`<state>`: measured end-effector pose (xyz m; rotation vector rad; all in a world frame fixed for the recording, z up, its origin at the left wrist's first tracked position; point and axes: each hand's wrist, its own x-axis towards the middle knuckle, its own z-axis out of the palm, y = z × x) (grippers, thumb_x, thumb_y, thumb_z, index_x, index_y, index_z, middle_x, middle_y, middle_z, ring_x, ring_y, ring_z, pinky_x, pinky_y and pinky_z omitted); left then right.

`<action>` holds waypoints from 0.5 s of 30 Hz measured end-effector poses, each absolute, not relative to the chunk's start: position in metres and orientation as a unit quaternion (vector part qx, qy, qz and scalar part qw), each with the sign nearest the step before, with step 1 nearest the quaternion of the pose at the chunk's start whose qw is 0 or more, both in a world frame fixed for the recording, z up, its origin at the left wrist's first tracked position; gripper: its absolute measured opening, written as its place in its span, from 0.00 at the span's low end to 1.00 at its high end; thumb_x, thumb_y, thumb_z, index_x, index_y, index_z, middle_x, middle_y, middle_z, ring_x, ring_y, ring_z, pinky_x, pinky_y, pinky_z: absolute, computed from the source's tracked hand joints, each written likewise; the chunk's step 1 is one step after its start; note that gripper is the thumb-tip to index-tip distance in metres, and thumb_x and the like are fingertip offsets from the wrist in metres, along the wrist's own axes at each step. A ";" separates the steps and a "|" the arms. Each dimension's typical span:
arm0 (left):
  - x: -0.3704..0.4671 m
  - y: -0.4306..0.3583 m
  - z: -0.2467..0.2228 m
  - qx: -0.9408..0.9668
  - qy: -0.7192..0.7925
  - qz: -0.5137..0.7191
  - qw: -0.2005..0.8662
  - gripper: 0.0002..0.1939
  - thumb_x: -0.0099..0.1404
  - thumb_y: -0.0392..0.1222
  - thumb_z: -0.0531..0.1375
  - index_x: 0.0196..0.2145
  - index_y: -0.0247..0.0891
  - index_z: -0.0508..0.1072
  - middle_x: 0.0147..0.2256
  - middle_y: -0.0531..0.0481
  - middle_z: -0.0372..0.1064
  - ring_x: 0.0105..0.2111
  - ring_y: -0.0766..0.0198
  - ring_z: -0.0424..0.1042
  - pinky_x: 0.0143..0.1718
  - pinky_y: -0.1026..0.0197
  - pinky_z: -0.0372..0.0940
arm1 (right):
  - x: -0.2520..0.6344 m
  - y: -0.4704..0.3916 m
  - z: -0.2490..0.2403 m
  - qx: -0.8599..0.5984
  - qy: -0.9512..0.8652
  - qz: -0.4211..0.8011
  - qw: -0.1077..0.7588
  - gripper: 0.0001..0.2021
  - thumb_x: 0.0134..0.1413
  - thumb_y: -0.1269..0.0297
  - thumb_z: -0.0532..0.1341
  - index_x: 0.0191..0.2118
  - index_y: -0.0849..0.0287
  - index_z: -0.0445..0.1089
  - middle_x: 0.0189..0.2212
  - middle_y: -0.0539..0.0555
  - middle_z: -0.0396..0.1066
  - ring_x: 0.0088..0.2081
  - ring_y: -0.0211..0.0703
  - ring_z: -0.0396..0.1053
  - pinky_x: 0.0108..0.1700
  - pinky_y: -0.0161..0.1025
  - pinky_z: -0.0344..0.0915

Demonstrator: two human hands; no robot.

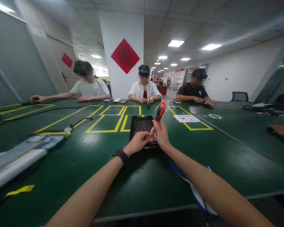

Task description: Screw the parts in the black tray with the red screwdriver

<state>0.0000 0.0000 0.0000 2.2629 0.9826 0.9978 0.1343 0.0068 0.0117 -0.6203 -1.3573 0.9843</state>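
Observation:
A screwdriver with a red and black handle [161,111] stands nearly upright, its handle above my right hand [160,134], whose fingers are wrapped round its lower part. My left hand [140,141] is closed, its fingertips pinched together close to the screwdriver's shaft and touching my right fingers. What the left fingertips hold is too small to make out. Beneath both hands lies a black tray-like case [142,123] on the green table [123,189]. My hands cover its near right part. A black band is on my left wrist.
Three people sit across the table. A white paper [186,118] and a white ring [215,116] lie to the right. Packages and a cable [16,157] are at the left, near a yellow strip [20,190]. A blue and white item [198,192] lies under my right forearm.

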 end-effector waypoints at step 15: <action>0.000 0.002 -0.001 0.807 0.378 0.384 0.241 0.09 0.56 0.44 0.58 0.30 0.33 0.69 0.25 0.53 0.67 0.25 0.69 0.63 0.28 0.67 0.58 | 0.134 0.004 0.013 -0.249 -0.603 0.419 0.632 0.14 0.56 0.54 0.49 0.41 0.58 0.58 0.15 0.43 0.62 0.11 0.27 0.51 0.13 0.25 0.47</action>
